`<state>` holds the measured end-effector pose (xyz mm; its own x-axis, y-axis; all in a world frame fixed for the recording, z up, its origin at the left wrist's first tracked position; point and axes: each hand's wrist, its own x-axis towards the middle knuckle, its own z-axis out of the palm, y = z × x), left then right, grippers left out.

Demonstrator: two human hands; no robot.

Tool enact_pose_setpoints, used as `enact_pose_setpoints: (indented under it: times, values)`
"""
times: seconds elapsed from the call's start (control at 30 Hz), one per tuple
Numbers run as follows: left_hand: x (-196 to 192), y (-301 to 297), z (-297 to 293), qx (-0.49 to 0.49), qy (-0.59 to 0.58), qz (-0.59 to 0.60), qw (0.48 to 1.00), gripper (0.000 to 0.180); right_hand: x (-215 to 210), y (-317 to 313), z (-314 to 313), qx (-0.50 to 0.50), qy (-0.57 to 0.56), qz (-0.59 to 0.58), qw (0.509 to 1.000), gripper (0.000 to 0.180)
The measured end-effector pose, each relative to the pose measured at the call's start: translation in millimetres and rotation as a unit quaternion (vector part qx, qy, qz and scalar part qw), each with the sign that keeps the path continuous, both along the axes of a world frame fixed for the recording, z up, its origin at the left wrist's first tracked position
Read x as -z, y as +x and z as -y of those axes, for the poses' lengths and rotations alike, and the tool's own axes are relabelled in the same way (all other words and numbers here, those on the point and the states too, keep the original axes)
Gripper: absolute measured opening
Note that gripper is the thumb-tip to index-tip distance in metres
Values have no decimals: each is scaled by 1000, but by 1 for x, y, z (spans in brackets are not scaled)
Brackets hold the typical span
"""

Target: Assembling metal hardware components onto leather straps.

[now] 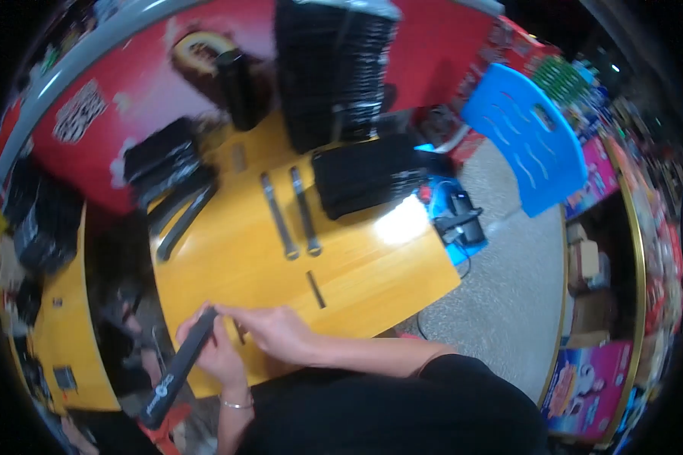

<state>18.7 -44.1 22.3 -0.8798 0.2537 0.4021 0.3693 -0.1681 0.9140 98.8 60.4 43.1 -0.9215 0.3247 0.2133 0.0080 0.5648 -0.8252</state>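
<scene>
Close to the person, both hands meet at the near edge of the yellow desk (pixel 357 280). The left hand (pixel 216 353) has its fingers wrapped around a long black bar (pixel 176 371), which sticks out past the desk edge toward the floor. The right hand (pixel 277 330) pinches the top end of the bar, fingers closed on it. It looks like the bar is being fitted or checked, so the next move needs a steady hold and a careful push. Just past the hands lies a small dark strip (pixel 316 289). Farther from the hands lie two grey rods (pixel 292 216), then black stacks (pixel 372 174), then a blue chair (pixel 527 136).
</scene>
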Motion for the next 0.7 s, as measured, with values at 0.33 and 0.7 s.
enact_pose_setpoints:
  times: [0.33, 0.7]
  values:
    - [-7, -9, -10, 120, 49, 161, 978, 39, -3, 2, -12, 32, -42, -28, 998, 40]
    - [-10, -3, -13, 18, 35, 94, 995, 33, 2, -8, 17, 7, -353, -86, 931, 42]
